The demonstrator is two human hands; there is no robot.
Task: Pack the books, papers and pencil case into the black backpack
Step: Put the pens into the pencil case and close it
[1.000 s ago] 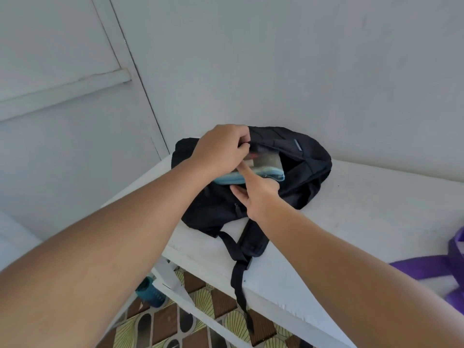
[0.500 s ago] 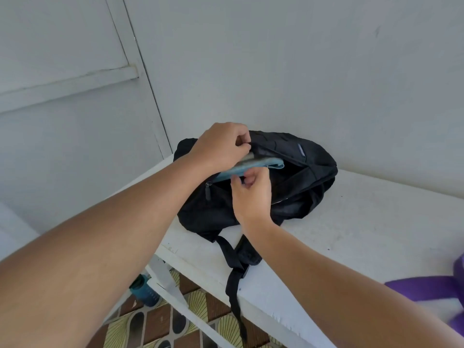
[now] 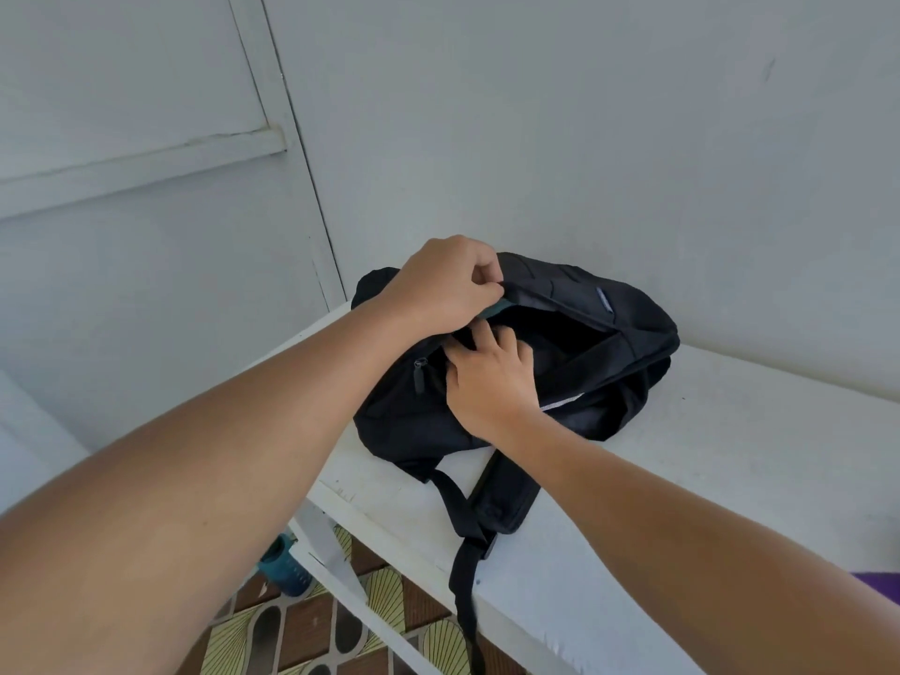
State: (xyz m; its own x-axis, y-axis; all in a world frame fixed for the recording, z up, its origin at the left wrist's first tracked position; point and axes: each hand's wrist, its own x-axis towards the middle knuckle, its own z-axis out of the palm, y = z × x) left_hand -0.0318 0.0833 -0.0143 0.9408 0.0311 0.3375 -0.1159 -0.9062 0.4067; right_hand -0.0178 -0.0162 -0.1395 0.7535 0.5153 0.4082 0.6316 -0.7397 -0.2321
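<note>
Head view: The black backpack point(image 3: 574, 362) is laid on its side on the white surface point(image 3: 730, 479), close to the wall, with its main opening turned toward the camera. The upper edge of the opening is pinched by the left hand point(image 3: 440, 289); its grip is narrow, with thumb and curled fingers closed on the fabric rim. A sliver of a teal item point(image 3: 493, 310) is seen just under that rim, inside the opening; what it is cannot be told. The right hand point(image 3: 489, 377) is placed at the lower edge of the opening, fingers curled down onto the black fabric near the mouth; whether anything is held in that grip cannot be told. A zipper pull point(image 3: 420, 377) is seen on the front panel, left of the right hand. A shoulder strap point(image 3: 467, 552) is draped over the front edge of the surface. A teal bottle point(image 3: 287, 567) is stood on the patterned tile floor point(image 3: 302, 630) below. A purple item point(image 3: 876, 584) is partly visible at the right edge.
</note>
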